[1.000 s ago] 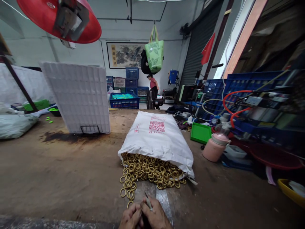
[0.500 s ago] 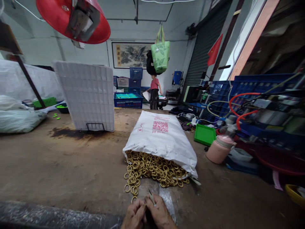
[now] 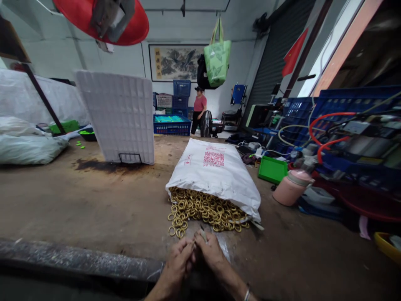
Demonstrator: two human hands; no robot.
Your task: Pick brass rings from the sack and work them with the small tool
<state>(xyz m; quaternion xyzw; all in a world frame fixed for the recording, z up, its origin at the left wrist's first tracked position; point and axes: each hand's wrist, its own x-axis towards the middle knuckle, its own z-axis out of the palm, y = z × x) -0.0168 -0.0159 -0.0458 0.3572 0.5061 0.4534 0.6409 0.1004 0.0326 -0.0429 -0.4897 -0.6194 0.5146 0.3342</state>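
Observation:
My left hand (image 3: 181, 256) is closed in a pinch at the front of the workbench. A sliver of gold colour shows at its fingertips, apparently a small ring, mostly hidden. Against it, fingertips nearly touching, my right hand (image 3: 211, 251) is closed on a small pointed blade (image 3: 203, 232) whose dark tip points up and away. Just beyond both hands, many brass-coloured rings (image 3: 203, 207) spill from the mouth of a white sack (image 3: 216, 171) with red print, lying on its side. A few loose rings (image 3: 176, 231) lie close to my left hand.
A white ridged panel (image 3: 120, 117) stands upright in a wire holder at left. On the right are a green tray (image 3: 272, 169), a pink spray-gun cup (image 3: 290, 188) and red hoses (image 3: 328, 117). A red lamp (image 3: 134, 25) hangs overhead. A person (image 3: 199, 104) stands in the background.
The view has tilted down, showing more of my forearms and the bench edge. Both hands stay together with the blade in my right. The person in the background has turned and shifted slightly left.

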